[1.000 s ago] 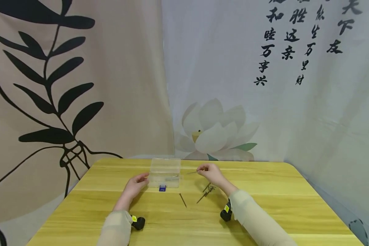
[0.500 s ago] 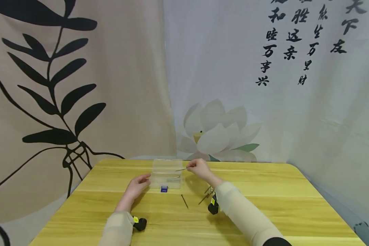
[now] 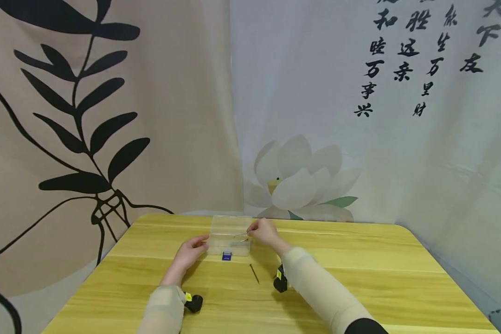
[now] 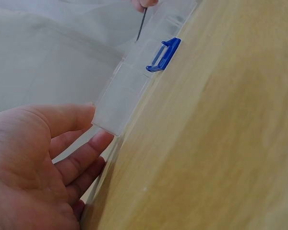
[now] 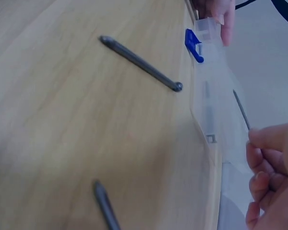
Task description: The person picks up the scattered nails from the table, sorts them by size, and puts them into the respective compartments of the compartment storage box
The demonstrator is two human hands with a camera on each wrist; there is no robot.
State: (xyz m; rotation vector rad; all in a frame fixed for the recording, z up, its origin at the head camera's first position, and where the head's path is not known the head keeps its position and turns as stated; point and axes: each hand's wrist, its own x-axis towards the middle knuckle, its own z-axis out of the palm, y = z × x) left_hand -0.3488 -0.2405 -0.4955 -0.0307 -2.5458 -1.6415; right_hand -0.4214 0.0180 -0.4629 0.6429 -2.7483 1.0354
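A clear plastic box (image 3: pixel 217 249) with its lid raised stands toward the back of the table, a blue latch (image 3: pixel 227 256) on its front. My left hand (image 3: pixel 190 254) holds the box's left end, thumb at the upper edge and fingertips at the side, as the left wrist view shows. Between thumb and fingertips my right hand (image 3: pixel 265 232) pinches a nail (image 5: pixel 241 110) over the box, its pointed end toward the left. Something metallic lies inside the box at its right. One loose nail (image 3: pixel 254 273) rests on the wood in front of the box.
Another nail (image 5: pixel 106 205) shows partly at the bottom of the right wrist view. The wooden table (image 3: pixel 380 269) runs back to a printed curtain (image 3: pixel 192 116). Black wrist cameras (image 3: pixel 280 280) hang beneath both sleeves.
My right hand has carried the nail left, from beside the box to above it. Its arm now covers the group of nails at the right. The left hand stays at the box.
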